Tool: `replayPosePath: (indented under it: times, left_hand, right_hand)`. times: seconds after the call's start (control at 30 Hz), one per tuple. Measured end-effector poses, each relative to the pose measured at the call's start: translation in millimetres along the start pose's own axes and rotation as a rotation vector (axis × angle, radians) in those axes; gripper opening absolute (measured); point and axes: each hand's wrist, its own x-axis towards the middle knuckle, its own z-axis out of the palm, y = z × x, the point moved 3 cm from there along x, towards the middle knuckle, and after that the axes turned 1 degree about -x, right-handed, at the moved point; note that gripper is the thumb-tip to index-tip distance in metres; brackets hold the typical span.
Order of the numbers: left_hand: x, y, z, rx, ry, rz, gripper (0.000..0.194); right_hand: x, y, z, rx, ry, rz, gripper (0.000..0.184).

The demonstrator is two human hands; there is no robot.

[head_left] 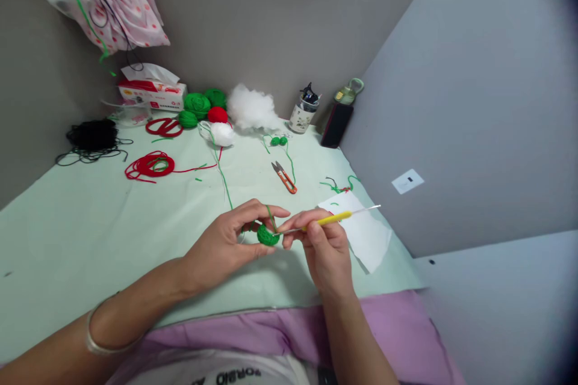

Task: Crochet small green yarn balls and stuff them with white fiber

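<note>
My left hand (230, 240) pinches a small green crocheted piece (268, 236) over the near middle of the pale green table (90, 222). A green yarn strand (224, 183) runs over my left index finger and away toward the yarn balls. My right hand (321, 243) is closed round a yellow-handled crochet hook (332, 219), whose tip is at the green piece and whose metal end points right. Both hands meet at the piece, just above the table.
Orange thread snips (284, 177) lie beyond my hands. A white paper sheet (361, 231) lies right of them. At the back are green and red yarn balls (203, 108), white stuffing (250, 109), a tissue box (152, 93), a cup (302, 114) and red cord coils (151, 165).
</note>
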Motion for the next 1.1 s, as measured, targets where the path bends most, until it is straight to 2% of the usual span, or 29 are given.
replayPosePath:
  times: [0.3,0.43,0.53,0.67,0.77,0.83,0.93,1.0,1.1]
  left_hand:
    - [-1.1,-5.0,-3.7,0.144,0.014,0.04,0.04]
    - [0.6,-4.4,-2.2,0.163,-0.02,0.031,0.035]
    - [2.6,-5.8,-1.1,0.167,-0.005,-0.003,0.035]
    - [3.3,-10.7,-1.9,0.093,0.129,-0.035,0.038]
    - [-0.2,-12.0,-0.2,0.005,0.166,0.008,0.037]
    - [-3.8,-10.7,1.8,-0.052,0.154,0.031,0.037]
    - [-7.8,-7.7,4.7,-0.149,0.117,-0.005,0.033]
    - [-8.0,-7.1,6.7,-0.284,0.084,-0.085,0.032]
    - [-6.0,-8.2,10.2,-0.532,0.007,-0.256,0.041]
  right_hand:
    - [-2.2,-17.6,0.9,-0.34,-0.09,-0.138,0.021]
    - [-2.0,-25.4,2.2,-0.496,-0.202,-0.162,0.022]
    - [-3.5,-25.5,6.3,-0.629,-0.247,-0.292,0.02]
    - [-12.2,-18.0,17.2,-0.994,-0.124,-0.686,0.025]
    - [-19.4,-11.6,25.0,-1.264,-0.047,-0.917,0.024]
    - [-22.2,-9.8,27.3,-1.362,-0.029,-0.974,0.026]
    - [-25.7,-11.0,25.9,-1.388,0.055,-0.977,0.031]
    - [-29.0,-12.2,24.7,-1.369,0.087,-0.992,0.036]
    - [-34.1,-13.7,24.0,-1.339,0.036,-1.038,0.041]
